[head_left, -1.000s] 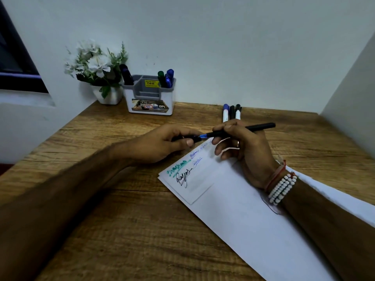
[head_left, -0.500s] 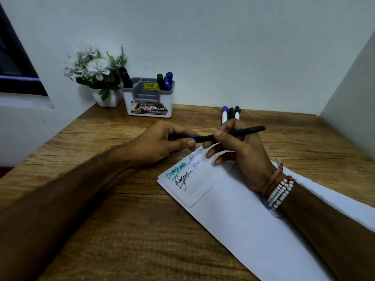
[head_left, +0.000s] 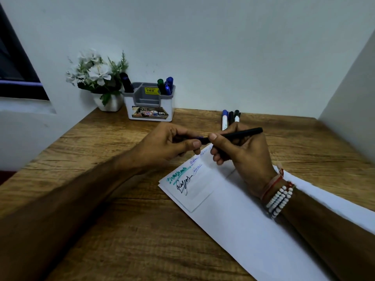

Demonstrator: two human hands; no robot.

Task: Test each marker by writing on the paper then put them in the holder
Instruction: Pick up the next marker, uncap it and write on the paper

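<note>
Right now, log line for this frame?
right hand: grips black pen | left hand: holds cap at its tip | holder: several markers | desk: three markers

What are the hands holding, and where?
A black marker. The right hand has its grip on the barrel's front; the left hand has its grip on the cap end.

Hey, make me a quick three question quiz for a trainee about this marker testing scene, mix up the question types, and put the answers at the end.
1. True or false: green and blue markers already stand in the holder.
2. How many loose markers lie on the table beyond the right hand? A one, B three, C five.
3. Fill in: the left hand and the right hand both hold one black ___.
Key: 1 true; 2 B; 3 marker.
</note>
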